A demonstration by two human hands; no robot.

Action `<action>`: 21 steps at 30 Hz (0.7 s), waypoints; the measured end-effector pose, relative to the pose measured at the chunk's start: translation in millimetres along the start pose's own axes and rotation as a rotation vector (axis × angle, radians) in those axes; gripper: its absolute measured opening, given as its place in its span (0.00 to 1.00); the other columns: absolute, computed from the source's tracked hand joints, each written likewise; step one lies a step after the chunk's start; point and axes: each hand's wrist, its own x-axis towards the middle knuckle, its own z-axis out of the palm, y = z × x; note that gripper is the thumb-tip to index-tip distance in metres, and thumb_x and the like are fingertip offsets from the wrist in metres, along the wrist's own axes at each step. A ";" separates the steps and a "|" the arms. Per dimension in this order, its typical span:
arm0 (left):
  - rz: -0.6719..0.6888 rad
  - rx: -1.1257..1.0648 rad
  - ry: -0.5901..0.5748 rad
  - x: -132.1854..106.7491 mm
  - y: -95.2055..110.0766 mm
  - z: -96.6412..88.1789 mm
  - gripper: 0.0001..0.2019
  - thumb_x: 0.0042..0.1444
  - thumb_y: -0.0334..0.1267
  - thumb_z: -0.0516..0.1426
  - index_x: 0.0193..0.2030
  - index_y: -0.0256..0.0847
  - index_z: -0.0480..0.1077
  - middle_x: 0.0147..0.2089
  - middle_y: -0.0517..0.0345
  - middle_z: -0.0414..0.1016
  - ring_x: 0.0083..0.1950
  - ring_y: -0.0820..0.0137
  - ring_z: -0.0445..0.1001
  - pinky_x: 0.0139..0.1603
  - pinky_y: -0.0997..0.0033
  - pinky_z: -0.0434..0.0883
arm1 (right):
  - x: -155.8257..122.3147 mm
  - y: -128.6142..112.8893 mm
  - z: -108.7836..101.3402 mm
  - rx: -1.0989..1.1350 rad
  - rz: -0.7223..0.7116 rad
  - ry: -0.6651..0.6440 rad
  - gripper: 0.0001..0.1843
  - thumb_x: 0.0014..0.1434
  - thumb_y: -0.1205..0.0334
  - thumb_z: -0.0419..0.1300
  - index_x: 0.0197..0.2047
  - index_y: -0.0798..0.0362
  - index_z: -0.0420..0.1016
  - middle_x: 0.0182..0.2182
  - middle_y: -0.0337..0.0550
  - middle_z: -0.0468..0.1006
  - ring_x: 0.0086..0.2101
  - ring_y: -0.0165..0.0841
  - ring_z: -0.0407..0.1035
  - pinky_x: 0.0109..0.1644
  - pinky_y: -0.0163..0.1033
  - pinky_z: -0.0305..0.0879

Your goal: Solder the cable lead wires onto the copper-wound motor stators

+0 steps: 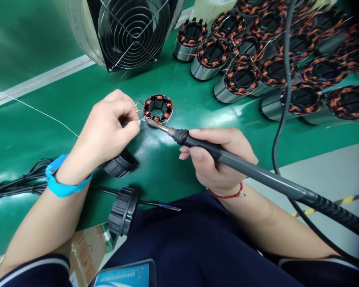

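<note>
My right hand (221, 159) grips a soldering iron (197, 143) like a pen, its tip against the lower left edge of a small copper-wound motor stator (158, 108). That stator lies on the green bench top, its ring opening facing up. Close at its left side, my left hand (110, 123) is pinched on a thin blue-and-white wire (142, 120); other short wires stick out just above. What lies deeper in the left fingers is hidden. Below that hand is a black plastic ring part (121, 163). A ribbed black cap (124, 211) with a cable through it sits at the bench's front edge.
Several taller wound stators (242, 81) in metal sleeves crowd the back right. A fan with a wire guard (134, 36) stands at the back. Black cables (26, 183) lie at left. The iron's dark cord (284, 99) hangs across the right side.
</note>
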 end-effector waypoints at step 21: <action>0.021 0.030 0.016 0.3 -0.8 0.7 0.08 0.50 0.25 0.57 0.24 0.41 0.68 0.35 0.57 0.72 0.39 0.66 0.73 0.38 0.64 0.71 | 0.3 0.1 0.8 -0.005 -0.069 0.020 0.14 0.61 0.57 0.64 0.51 0.46 0.76 0.35 0.40 0.81 0.32 0.35 0.79 0.33 0.40 0.78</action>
